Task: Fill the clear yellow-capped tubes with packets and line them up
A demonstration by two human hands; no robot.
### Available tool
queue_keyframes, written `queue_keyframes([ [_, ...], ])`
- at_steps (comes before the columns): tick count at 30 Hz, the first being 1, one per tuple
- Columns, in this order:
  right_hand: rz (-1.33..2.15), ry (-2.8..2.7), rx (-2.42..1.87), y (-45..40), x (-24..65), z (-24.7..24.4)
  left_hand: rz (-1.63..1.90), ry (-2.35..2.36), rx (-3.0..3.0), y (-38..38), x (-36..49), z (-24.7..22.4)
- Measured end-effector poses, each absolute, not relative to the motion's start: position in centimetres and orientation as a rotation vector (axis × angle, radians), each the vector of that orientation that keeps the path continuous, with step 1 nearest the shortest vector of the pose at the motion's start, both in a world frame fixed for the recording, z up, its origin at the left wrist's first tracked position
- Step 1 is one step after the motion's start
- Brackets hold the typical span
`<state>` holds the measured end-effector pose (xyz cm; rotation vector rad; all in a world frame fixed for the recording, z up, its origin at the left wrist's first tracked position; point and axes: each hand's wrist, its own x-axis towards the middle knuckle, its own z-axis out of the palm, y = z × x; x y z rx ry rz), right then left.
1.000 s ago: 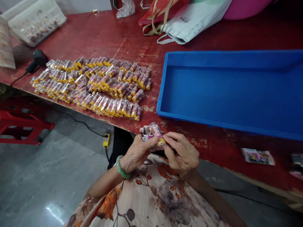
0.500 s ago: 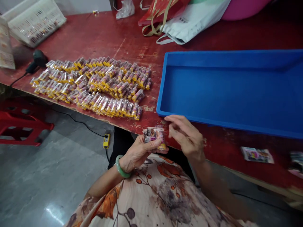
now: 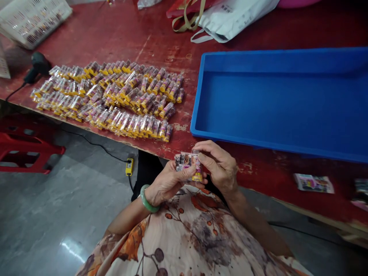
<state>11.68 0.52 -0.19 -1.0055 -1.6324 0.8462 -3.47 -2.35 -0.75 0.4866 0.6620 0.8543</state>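
Note:
My left hand [image 3: 165, 180], a green bangle on its wrist, is closed on a small flat printed packet [image 3: 181, 160] with dark pictures and pink marks. Against the packet's right side lies a small clear tube with a yellow end [image 3: 197, 173], under the left thumb's tip. My right hand [image 3: 220, 165] has its thumb and forefinger closed on the upper end of that tube. Left of my hands, many similar yellow-ended tubes [image 3: 126, 94] lie in rows on the red table [image 3: 115, 30].
An open blue tray [image 3: 197, 119] stands on the table to the right. Printed packets [image 3: 314, 183] lie near the front edge. Further back are a white bag [image 3: 235, 19], a black handheld device with a cable [image 3: 40, 63] and a clear divided case [image 3: 37, 23]. A red stool [image 3: 31, 153] stands at left.
My right hand has moved left and closed on the tube's upper end. My left hand stays nearly still with the packet and tube. The view has tilted slightly downward.

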Motion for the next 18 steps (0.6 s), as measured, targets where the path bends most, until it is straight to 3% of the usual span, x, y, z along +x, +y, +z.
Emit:
queue_keyframes([
  [12, 0.849, -1.59, -1.023, 0.5, 11.9, -1.4, 0.913, 0.701, 0.503, -2.6, -3.7, -1.1],
  [18, 0.782, -1.48, -1.136, -0.4, 14.1, -2.1, 1.117, 1.013, 0.628, -2.2, -9.1, 0.5],
])
